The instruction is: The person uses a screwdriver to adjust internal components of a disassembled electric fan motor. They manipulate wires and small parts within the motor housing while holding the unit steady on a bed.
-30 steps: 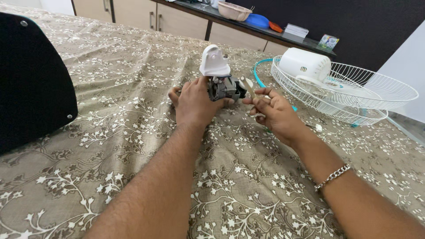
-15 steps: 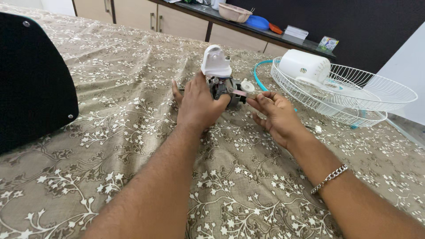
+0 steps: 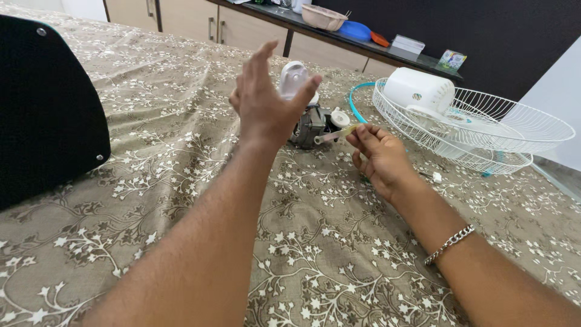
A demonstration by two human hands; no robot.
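The grey metal fan motor with its white plastic bracket [image 3: 311, 115] lies on the floral brown tablecloth [image 3: 181, 163] at table centre. The right hand [image 3: 378, 158] pinches a slim cream screwdriver handle [image 3: 336, 133] against it. The left hand [image 3: 266, 106] hovers above, fingers spread wide, holding nothing. Right of it sits a white wire fan guard [image 3: 484, 130].

A home room: a floral brown cloth [image 3: 339, 254] covers the work surface, and beyond it wooden cabinets [image 3: 200, 24] carry a dark counter [image 3: 363, 45] bearing a bowl [image 3: 322, 17] and a blue dish [image 3: 355, 31].
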